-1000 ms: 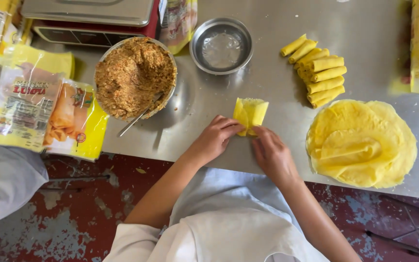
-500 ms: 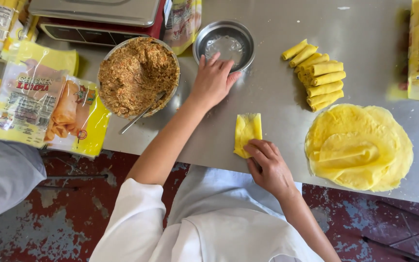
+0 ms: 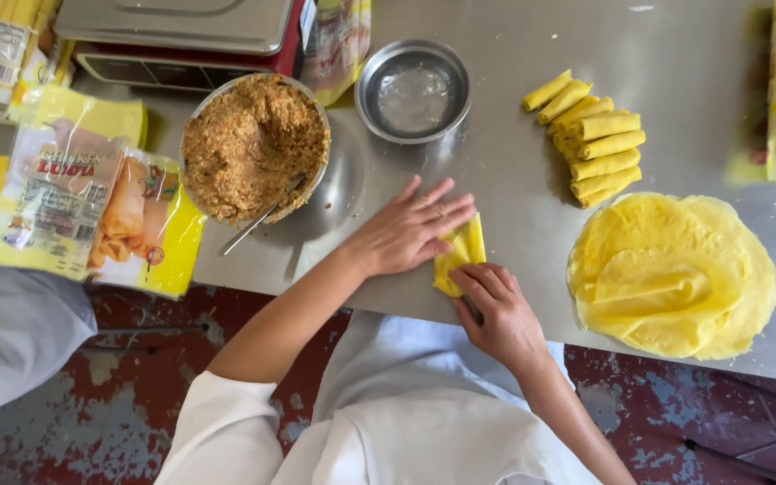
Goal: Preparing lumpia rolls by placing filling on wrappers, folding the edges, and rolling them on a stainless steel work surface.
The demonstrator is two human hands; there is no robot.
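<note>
A folded yellow wrapper (image 3: 462,251) lies on the steel table (image 3: 514,216) near its front edge. My left hand (image 3: 410,229) rests flat against the wrapper's left side with fingers spread. From below, my right hand (image 3: 496,305) pinches the wrapper's lower edge. A small metal bowl of clear water (image 3: 413,90) stands behind my left hand. Left of it is a larger bowl of brown minced filling (image 3: 253,144) with a spoon (image 3: 258,220) in it.
Several finished yellow rolls (image 3: 590,139) lie at the back right, above a stack of round yellow wrappers (image 3: 671,274). Printed packets (image 3: 92,211) lie at the left, a scale (image 3: 181,31) at the back. Another person's grey sleeve (image 3: 11,332) is at the left.
My left hand reached to the water bowl half a second ago and has come back onto the wrapper. The wrapper now lies flat on the table instead of being held up by both hands.
</note>
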